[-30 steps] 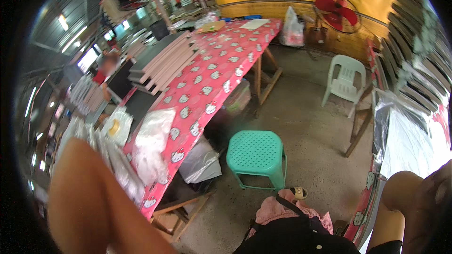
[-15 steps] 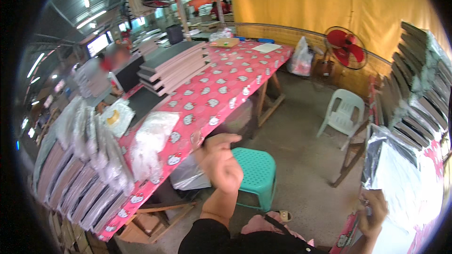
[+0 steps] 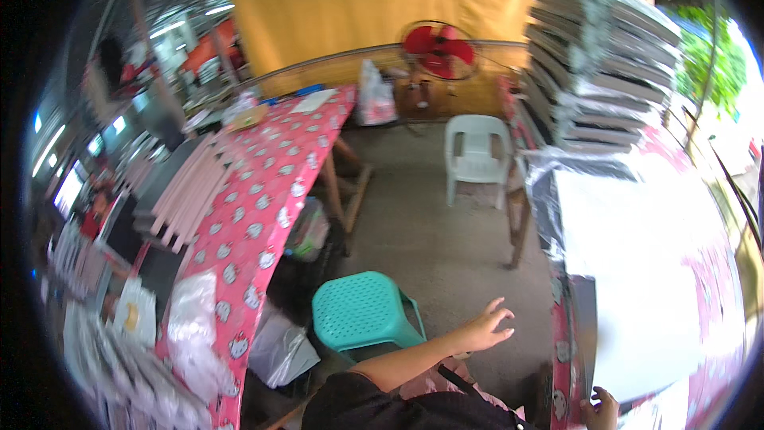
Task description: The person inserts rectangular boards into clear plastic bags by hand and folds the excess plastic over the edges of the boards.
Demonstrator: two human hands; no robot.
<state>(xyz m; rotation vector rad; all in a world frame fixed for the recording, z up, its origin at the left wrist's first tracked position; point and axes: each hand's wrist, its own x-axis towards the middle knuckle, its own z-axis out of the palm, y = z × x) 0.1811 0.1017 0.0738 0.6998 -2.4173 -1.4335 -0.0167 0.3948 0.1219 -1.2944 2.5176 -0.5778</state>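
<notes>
My left hand [image 3: 485, 329] reaches to the right over the floor, fingers spread, with nothing in it. At the lower right, my right hand [image 3: 602, 409] has bent fingers at the near left corner of a flat white-topped panel [image 3: 649, 334] with a grey side edge. Its fingertips appear to close on that corner; the palm is partly cut off by the lower edge. The panel lies on the right table. Just beyond it is a panel in clear plastic wrap [image 3: 549, 199].
A tall stack of wrapped panels [image 3: 597, 64] stands farther along the right table. A green stool [image 3: 358, 310] is left of my arm; a white chair [image 3: 477, 155] and red fan [image 3: 438, 49] lie beyond. The left pink table [image 3: 259, 191] carries stacked boards [image 3: 191, 191] and plastic bags [image 3: 191, 326].
The view has swung to the right. My left hand has moved from beside the left table to the gap between the tables. My right hand is now lower, at the panel's near corner.
</notes>
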